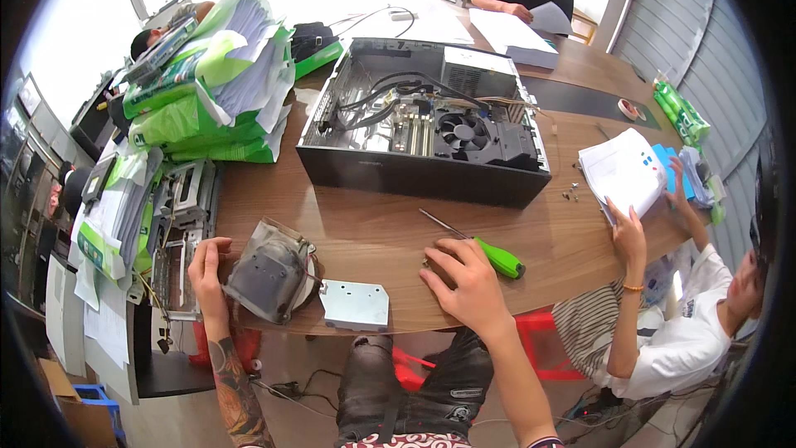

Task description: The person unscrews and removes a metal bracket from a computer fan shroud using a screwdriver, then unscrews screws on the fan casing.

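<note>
My right hand (468,282) rests low over the wooden table, thumb and forefinger closing around a tiny metal piece (425,263) that looks like a screw. A screwdriver (496,257) with a green handle lies just beyond that hand. At the left edge my left hand (209,272) holds nothing, its fingers slightly bent and apart, beside a dark, boxy computer part (274,272). Next to this part lies a flat, light metal plate (355,304). Farther back stands an opened computer case (427,174), with a fan, cables and a power supply inside.
Green-wrapped paper stacks (207,99) and metal drive frames (186,207) crowd the left. Loose screws (570,192) lie right of the case. A co-worker at right holds white papers (623,168); another person handles sheets beside a paper stack (531,51) at the back. A tape roll (628,108) lies there.
</note>
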`<state>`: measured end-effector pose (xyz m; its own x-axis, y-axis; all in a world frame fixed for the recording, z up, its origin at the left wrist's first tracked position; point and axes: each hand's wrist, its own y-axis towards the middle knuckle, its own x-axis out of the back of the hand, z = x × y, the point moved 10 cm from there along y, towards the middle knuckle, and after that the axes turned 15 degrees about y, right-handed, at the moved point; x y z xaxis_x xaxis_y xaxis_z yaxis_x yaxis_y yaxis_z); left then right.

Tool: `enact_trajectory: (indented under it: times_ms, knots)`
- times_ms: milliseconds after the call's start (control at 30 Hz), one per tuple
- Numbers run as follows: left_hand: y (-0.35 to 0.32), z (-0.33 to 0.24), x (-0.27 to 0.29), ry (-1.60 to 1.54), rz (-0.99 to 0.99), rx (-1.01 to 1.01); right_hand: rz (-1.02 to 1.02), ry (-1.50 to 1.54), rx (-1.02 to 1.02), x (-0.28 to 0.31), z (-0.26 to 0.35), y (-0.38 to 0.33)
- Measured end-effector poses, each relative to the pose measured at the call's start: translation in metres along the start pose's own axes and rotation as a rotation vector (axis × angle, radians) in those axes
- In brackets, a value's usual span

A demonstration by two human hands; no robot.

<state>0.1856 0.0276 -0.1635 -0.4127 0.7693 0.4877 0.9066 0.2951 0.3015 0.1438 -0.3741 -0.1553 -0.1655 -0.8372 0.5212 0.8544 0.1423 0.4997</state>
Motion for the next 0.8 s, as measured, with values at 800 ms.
enact_trajectory:
  times_ms: [800]
  knots:
    - [-0.005,0.016,-0.005,-0.018,-0.049,0.034,-0.396,-0.217,0.032,0.131,0.014,-0.002]
